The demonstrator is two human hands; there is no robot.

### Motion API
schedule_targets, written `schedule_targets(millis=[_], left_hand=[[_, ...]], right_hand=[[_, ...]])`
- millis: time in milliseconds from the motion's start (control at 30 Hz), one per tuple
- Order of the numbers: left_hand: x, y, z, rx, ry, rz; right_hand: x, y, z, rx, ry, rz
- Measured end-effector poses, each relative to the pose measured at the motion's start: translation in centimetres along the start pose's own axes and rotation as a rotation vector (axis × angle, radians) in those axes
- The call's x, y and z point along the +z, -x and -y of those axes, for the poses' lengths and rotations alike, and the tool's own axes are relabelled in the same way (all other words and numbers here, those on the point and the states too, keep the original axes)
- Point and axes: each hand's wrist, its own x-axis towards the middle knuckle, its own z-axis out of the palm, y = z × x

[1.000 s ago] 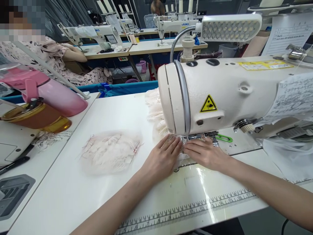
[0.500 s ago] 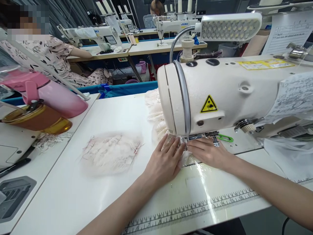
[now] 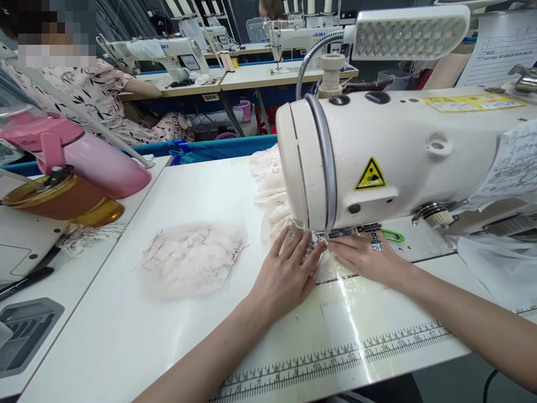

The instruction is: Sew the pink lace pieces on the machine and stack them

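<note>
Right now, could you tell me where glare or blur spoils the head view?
Head view: glare streaks the glossy table just below the right hand; the LED lamp is bright but its dots stay readable; the machine arm bows from lens distortion; the left hand is sharp; a face top left is pixelated.

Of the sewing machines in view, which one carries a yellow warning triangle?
The nearest sewing machine, the one both hands work under: the yellow triangle sits on its front. The machines on the far benches show none.

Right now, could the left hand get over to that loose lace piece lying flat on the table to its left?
Probably yes: the left hand lies flat on the fabric at the needle, and only bare table separates it from the lace piece.
</note>
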Motion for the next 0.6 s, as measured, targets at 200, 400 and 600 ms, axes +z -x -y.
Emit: schedule_targets(millis=[200,400,600], left_hand=[[0.12,-0.14,0.06,-0.026,-0.033,0.016],[0.29,0.04,0.21,0.084,0.055,-0.062],[0.0,-0.19,0.56,0.09,0.107,-0.07]], right_hand=[[-0.12,-0.14,-0.09,0.016,0.024,0.019],[0.15,0.16,0.01,-0.001,0.001,0.019],[0.11,0.06,0.25,-0.037,-0.06,0.06]])
